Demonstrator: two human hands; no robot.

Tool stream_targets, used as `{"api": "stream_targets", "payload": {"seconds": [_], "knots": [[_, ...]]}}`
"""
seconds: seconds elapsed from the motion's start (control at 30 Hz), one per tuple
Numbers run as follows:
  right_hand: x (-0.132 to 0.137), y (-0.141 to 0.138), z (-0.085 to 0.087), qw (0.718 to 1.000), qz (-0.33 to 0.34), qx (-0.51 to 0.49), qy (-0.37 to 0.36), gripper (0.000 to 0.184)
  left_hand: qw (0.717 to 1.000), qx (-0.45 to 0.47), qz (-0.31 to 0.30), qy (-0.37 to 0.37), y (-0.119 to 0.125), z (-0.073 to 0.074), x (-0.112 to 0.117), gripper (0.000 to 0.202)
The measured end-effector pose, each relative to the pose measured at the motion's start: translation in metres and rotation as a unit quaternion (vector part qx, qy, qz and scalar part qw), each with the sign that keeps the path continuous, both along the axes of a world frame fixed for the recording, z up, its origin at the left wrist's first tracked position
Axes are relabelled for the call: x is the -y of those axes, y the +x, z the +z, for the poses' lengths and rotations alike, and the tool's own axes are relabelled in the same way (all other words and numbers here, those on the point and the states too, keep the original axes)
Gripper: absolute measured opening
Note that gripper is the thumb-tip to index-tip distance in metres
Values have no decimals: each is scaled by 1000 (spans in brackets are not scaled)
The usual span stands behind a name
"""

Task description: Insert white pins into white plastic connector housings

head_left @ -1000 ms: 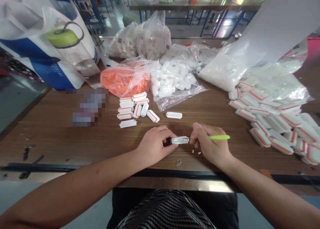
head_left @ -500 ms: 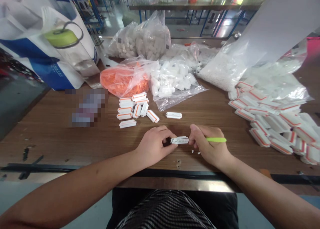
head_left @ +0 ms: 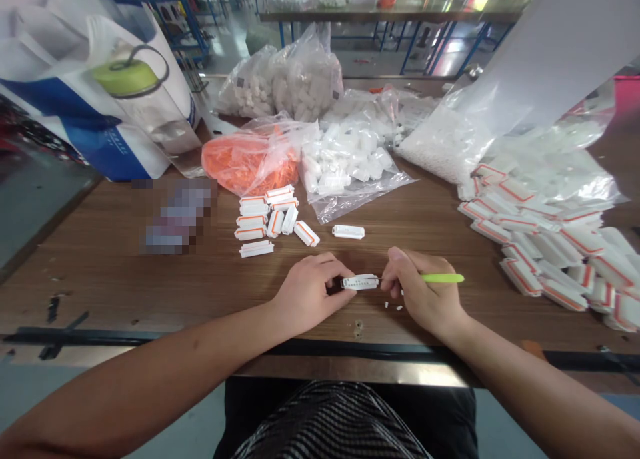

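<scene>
Steadily, a white plastic part (head_left: 359, 282) is held low over the desk (head_left: 100, 279), between the two hands. The left hand (head_left: 310, 292) pinches its near end, fingers curled firmly so it cannot twist, while the right hand (head_left: 423, 292), close beside it, grips a green-handled tool (head_left: 443, 278) like a pen, its thin tip at the part's other end. Tiny white chips (head_left: 393, 306) lie below. Further off sit orange-striped white parts (head_left: 265, 222) and a larger heap (head_left: 545, 245)
</scene>
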State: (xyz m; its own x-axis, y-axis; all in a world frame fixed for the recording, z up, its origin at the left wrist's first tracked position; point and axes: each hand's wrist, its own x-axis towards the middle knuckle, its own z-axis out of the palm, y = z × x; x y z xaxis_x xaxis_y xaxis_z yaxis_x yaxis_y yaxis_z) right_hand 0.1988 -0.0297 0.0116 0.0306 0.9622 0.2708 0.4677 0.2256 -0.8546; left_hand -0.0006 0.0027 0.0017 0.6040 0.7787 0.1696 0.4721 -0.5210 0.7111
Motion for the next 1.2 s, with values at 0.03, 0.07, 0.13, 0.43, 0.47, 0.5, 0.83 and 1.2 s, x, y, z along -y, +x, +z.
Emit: {"api": "stream_targets", "payload": {"seconds": [0.03,0.07,0.13,0.43,0.47,0.5,0.83,1.2], "knots": [[0,0,-1,1000,-3,-2,-1,52,1000,-1,1,-1,0,0,0,9],[0,0,-1,1000,-5,-3,-3,52,1000,-4,1,-1,0,0,0,8],[-1,0,-2,1000,1,-3,-10,52,1000,-5,1,1,0,-1,0,8],[1,1,2,1000,-2,7,20,52,1000,-3,4,-1,0,0,0,9],[1,1,2,1000,-3,3,19,53,1000,-3,5,-2,0,0,0,9],[1,1,2,1000,-2,1,17,53,1000,-2,5,-3,0,0,0,10],[-1,1,3,999,26,22,6,49,1000,-5,3,0,0,0,0,8],[3,-1,4,999,31,21,30,49,1000,3,6,-6,0,2,1,9]]}}
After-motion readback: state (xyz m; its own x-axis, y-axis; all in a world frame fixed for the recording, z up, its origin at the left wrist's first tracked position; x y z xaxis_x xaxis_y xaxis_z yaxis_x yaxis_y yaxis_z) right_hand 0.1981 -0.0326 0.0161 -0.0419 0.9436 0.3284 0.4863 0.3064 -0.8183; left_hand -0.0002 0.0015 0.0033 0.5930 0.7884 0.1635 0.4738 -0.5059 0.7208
